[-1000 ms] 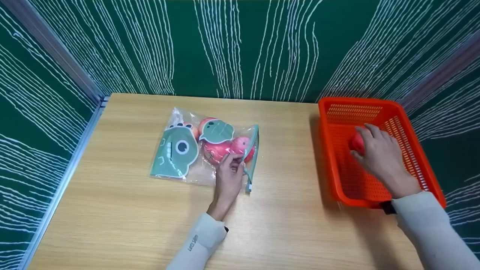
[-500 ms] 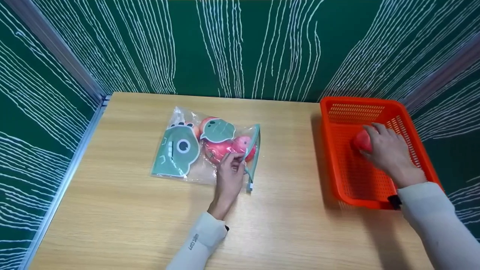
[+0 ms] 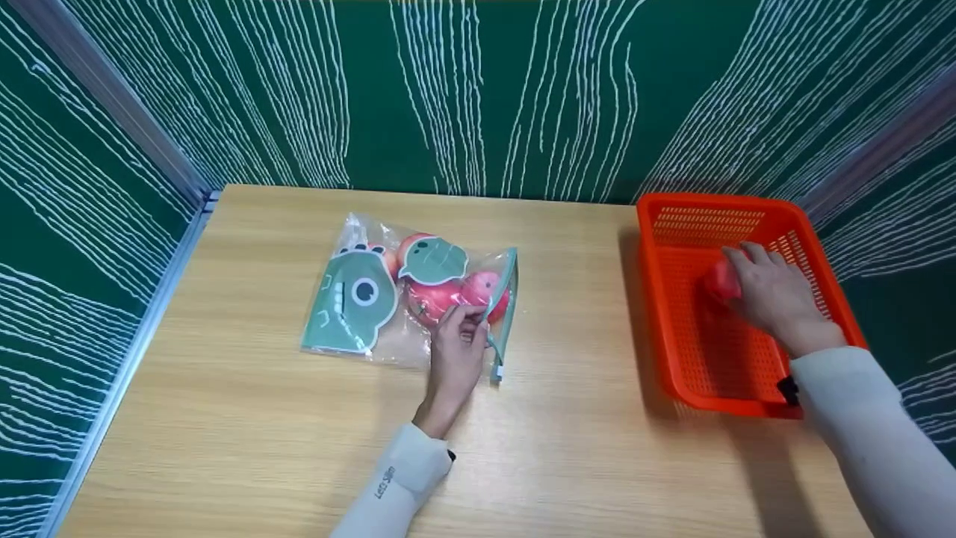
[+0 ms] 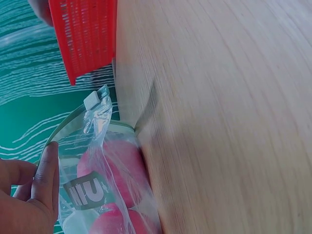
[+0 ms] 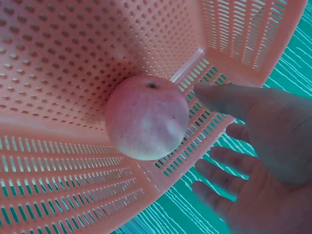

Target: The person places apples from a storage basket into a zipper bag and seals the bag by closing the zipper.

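Note:
My left hand [image 3: 457, 347] pinches the green-edged opening of a clear slider-zip bag [image 3: 388, 353], its thumb and fingertips at the rim. Inside lie several red apples [image 3: 433, 300], partly covered by the bag's green dinosaur print. In the left wrist view, fingers [image 4: 46, 178] hold the green strip up, with the white slider [image 4: 91, 100] above. Over at the right, my right hand [image 3: 777, 295] is inside the orange basket [image 3: 657, 329], fingers spread and nothing in its grasp. A pink-red apple [image 5: 146, 117] sits in the basket just off the thumb tip.
The basket stands at the back right of the wooden table [image 3: 224, 433]. Green walls [image 3: 493, 97] with white wavy lines close off the back and both sides. Between bag and basket runs a stretch of tabletop.
My right hand has shifted slightly right and its fingers have come away from the apple in the basket. The left hand and the bag stay where they were.

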`<state>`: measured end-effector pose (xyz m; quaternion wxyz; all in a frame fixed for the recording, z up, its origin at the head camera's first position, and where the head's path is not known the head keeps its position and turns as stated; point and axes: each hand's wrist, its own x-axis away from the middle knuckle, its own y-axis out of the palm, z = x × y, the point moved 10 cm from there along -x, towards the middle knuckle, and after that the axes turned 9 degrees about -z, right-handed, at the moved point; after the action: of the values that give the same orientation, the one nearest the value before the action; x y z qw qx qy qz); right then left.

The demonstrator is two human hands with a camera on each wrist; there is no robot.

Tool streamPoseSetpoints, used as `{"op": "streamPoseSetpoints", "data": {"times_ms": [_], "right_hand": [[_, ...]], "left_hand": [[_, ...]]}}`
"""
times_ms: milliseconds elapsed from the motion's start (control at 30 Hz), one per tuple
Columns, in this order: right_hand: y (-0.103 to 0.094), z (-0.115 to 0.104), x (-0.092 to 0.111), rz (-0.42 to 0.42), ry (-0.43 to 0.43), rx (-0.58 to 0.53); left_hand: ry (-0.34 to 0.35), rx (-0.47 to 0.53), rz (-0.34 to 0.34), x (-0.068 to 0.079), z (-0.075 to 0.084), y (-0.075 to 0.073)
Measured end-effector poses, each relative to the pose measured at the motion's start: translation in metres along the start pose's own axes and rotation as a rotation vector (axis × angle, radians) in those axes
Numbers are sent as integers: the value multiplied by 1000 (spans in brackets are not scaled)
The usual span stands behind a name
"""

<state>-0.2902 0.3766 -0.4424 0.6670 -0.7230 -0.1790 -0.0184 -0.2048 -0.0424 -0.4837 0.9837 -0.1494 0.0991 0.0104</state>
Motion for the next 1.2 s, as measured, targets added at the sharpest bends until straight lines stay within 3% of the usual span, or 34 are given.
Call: {"op": "streamPoseSetpoints", "data": {"times_ms": [500, 1000, 1200], "right_hand": [[16, 13, -14, -119, -12, -4], [20, 18, -23, -100, 8, 170], [19, 24, -24, -86, 11, 193]], "left_hand": [[-18, 1, 0, 0, 1, 0], [-38, -1, -16, -1, -2, 1], [-47, 9, -26, -1, -4, 2]]}}
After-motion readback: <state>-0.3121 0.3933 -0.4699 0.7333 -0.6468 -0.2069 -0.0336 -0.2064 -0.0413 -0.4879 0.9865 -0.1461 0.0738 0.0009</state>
